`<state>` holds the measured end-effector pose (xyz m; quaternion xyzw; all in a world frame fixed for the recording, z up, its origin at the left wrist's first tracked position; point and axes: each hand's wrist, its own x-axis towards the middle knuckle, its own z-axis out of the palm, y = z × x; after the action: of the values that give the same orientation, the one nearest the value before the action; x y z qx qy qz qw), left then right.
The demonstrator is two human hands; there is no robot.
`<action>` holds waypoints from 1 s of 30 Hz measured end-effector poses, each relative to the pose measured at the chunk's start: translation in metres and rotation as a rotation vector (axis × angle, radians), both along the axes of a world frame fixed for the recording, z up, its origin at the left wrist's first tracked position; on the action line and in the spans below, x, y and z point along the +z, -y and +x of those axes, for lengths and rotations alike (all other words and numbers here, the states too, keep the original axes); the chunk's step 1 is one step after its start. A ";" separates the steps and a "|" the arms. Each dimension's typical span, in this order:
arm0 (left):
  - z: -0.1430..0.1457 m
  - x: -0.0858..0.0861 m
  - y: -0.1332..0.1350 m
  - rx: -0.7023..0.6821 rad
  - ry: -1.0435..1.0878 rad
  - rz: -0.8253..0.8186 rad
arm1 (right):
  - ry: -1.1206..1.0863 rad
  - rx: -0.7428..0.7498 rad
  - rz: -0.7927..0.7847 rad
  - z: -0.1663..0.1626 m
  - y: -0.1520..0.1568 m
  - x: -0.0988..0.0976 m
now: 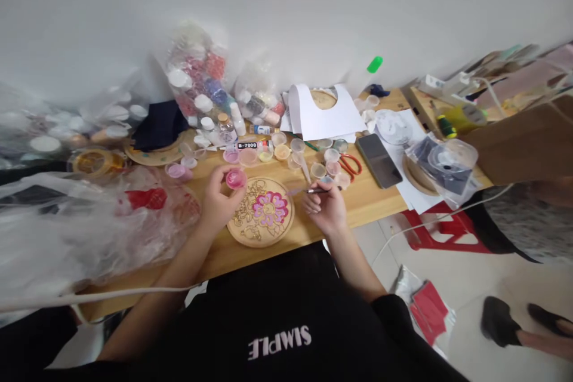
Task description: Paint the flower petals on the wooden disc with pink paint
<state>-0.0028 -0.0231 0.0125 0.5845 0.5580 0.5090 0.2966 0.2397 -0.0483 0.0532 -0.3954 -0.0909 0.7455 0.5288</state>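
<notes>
My left hand (218, 202) is closed around a small cup of pink paint (236, 178), tilted a little over the far left edge of a round wooden plaque (255, 240). The plaque lies on the table and bears a carved flower (270, 209) coloured in pink and magenta; the carved pattern at its left is bare wood. Between the fingers of my right hand (326, 209) is a slim, dark-handled paintbrush (317, 190). Its pale tip points left, close to the plaque's right edge; whether it touches is too blurred to tell.
Several small paint cups (282, 151), a B-7000 glue tube (248, 145) and orange-handled scissors (351, 166) lie behind the plaque. To the right are a phone (379, 160) and papers. Plastic bags (98, 227) crowd the left. A white cable (134, 291) crosses in front; another person sits at right.
</notes>
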 end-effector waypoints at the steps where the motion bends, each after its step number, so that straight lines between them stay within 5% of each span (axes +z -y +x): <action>1: 0.000 0.005 -0.001 -0.043 -0.067 0.092 | 0.022 -0.008 0.028 0.003 -0.004 0.008; 9: -0.001 0.045 -0.006 -0.172 -0.280 0.477 | 0.707 0.060 0.632 -0.031 -0.010 0.064; 18: -0.003 0.064 -0.008 -0.144 -0.371 0.613 | 1.215 0.034 1.089 -0.045 -0.008 0.097; 25: 0.001 0.094 -0.011 -0.248 -0.401 0.614 | 1.212 -0.016 1.124 -0.038 -0.011 0.108; 30: 0.004 0.106 -0.016 -0.370 -0.416 0.480 | 1.032 0.015 0.905 -0.030 -0.010 0.105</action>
<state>0.0007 -0.0069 0.1188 0.8195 0.3561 0.4333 0.1182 0.2096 -0.0384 0.1579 -0.4395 -0.6364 0.3540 0.5259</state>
